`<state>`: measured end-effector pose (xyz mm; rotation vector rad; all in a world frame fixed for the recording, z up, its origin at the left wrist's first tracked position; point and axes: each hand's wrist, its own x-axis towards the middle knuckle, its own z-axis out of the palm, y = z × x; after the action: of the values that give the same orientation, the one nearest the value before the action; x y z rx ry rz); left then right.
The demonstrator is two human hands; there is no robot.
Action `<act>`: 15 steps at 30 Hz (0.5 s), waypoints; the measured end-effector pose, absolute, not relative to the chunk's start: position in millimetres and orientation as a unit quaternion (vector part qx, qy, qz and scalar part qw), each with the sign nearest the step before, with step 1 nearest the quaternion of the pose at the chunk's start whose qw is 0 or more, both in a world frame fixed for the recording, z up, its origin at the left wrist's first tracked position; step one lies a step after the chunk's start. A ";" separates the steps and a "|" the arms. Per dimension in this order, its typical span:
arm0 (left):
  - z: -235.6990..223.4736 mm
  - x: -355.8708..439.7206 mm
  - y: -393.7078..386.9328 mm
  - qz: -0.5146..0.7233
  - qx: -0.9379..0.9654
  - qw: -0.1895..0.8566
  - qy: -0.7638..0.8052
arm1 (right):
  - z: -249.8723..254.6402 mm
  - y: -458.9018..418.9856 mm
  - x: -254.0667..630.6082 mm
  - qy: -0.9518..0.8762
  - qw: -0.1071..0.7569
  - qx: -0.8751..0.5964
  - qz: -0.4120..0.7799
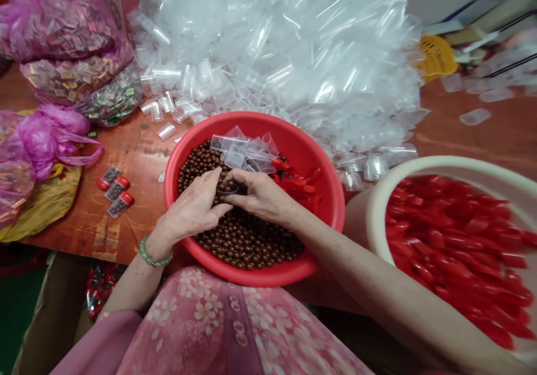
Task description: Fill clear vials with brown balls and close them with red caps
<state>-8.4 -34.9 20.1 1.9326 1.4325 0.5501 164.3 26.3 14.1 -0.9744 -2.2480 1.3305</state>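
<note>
A red basin (331,196) in front of me holds many round brown balls (247,252), several clear plastic containers (251,154) and red plastic caps (300,188). My right hand (262,196) pinches a small clear container (229,189) low over the balls, its rim between thumb and fingers. Brown balls show at its mouth. My left hand (195,202) is cupped beside that mouth, fingers and thumb apart, close to the balls. Whether any balls lie under its palm is hidden.
A large pile of clear containers (285,56) stands behind the basin. At right, a cream tub (377,213) holds red caps (453,252). Filled, red-capped containers (115,190) lie at left, near knotted pink bags (54,134). A yellow basket (436,56) is far right.
</note>
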 end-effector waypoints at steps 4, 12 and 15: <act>21.1 -10.1 -37.7 0.264 0.734 0.295 0.552 | 20.6 20.6 169.3 -0.751 0.243 -0.337 0.513; 25.1 -5.2 -40.0 0.350 0.695 0.360 0.515 | 40.7 13.2 176.6 -0.788 0.268 -0.313 0.457; 28.2 -6.9 -40.9 0.385 0.658 0.399 0.509 | 50.7 10.0 180.9 -0.793 0.273 -0.301 0.454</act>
<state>-6.9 -40.9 28.2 1.6662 1.2875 0.9750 180.9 10.0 50.7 -0.8102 -2.1340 1.2202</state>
